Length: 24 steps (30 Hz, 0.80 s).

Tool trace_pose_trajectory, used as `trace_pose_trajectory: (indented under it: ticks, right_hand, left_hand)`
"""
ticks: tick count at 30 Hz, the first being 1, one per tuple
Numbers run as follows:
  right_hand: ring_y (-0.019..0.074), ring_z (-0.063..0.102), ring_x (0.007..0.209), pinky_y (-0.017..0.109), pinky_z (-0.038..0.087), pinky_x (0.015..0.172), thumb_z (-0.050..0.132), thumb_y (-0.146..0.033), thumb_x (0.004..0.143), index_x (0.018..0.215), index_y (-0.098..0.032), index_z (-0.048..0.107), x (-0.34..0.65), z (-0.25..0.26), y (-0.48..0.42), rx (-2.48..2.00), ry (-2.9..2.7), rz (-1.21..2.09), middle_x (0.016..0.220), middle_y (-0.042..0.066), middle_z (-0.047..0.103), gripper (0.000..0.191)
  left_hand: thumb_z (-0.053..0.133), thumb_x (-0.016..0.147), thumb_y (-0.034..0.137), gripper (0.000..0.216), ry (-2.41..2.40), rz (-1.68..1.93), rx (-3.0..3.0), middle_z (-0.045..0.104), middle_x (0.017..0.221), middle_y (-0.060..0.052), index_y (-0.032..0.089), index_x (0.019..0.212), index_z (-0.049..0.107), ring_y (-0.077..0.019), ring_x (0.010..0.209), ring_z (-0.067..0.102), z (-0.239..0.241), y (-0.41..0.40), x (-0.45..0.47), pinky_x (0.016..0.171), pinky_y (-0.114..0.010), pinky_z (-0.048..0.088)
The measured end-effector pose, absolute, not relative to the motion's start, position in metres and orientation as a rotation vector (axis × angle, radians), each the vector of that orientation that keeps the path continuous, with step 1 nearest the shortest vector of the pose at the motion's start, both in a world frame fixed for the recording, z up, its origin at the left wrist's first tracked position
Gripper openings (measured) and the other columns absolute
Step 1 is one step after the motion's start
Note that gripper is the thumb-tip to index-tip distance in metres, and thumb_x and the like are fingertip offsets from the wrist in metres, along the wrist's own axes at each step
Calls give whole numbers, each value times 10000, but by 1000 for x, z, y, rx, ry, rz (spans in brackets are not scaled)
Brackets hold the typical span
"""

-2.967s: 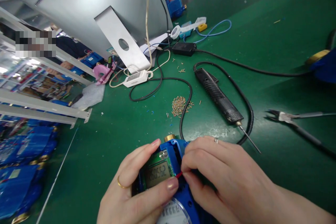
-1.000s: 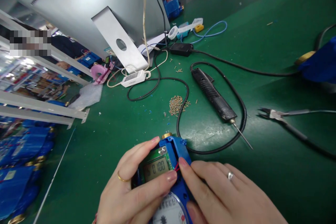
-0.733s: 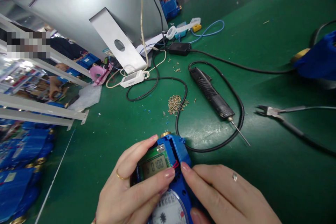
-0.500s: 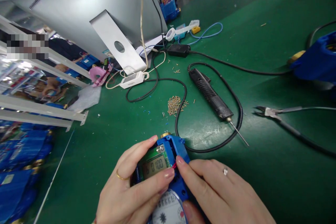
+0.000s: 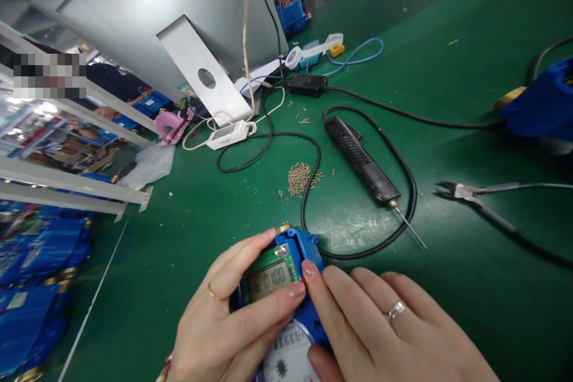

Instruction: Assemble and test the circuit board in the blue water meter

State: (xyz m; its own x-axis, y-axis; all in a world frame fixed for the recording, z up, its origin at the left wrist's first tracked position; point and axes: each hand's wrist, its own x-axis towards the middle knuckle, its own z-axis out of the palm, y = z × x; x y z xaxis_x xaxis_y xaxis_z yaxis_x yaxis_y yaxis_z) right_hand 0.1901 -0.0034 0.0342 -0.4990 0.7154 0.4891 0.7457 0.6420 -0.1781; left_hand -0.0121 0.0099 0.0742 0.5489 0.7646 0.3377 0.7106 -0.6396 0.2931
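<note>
A blue water meter (image 5: 308,310) sits between my two hands at the bottom middle. Its lit-looking display (image 5: 271,280) reads digits on a green circuit board (image 5: 264,258), above a round white dial (image 5: 289,355). My left hand (image 5: 228,316) wraps the meter from the left, thumb lying below the display and index finger at its top corner. My right hand (image 5: 380,322) presses on the right side, its index fingertip at the slot beside the display, where a bit of red wire shows next to my left thumb. The lower part of the meter is out of frame.
A black electric screwdriver (image 5: 362,161) lies beyond the meter, its cord looping round it. Small brass screws (image 5: 301,179) form a pile to its left. Cutting pliers (image 5: 465,192) and another blue meter (image 5: 541,101) are at right. A monitor (image 5: 170,12) stands behind; people are at the back.
My right hand has turned flatter over the meter, with more of its back and ring showing. Less red wire is visible. The view has shifted slightly.
</note>
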Motion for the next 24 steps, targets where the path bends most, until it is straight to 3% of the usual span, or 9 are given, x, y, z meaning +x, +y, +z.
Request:
trace_pose_trajectory:
  ticks: [6,14,19,24]
  right_hand:
    - [232,585,877,421,429,733,318,-301,934,1203,-123,585,194,41,-5,-1175,-2380,-128,1145,58,651,419]
    - [232,619,847,390,513,648,343,-349,924,1259,-85,541,199,38,-4,-1150,-2416,3,1203,98,629,470]
    - [242,659,892,399,597,700,413,-377,901,1313,-138,485,203,34,-3,-1163,-2296,375,1220,83,625,481]
    - [129,576,1139,200,538,880,422,-264,922,1334,-196,419,210,30,0,-1134,-1916,880,1308,48,568,417]
  left_hand:
    - [604,831,66,338,1305,665,2613,421,1405,-89,278,1088,655,-249,1242,466,71,8,-14,1047,-450,398]
    - [603,840,97,373,1306,574,2582,359,1455,-51,297,1154,623,-232,1283,425,72,9,-13,1108,-449,350]
    - [568,871,137,350,1274,545,2584,324,1471,-31,305,1177,601,-217,1336,353,71,13,-13,1150,-459,275]
    - [569,871,137,341,1268,542,2591,348,1456,-14,309,1164,604,-202,1320,378,72,13,-14,1156,-451,264]
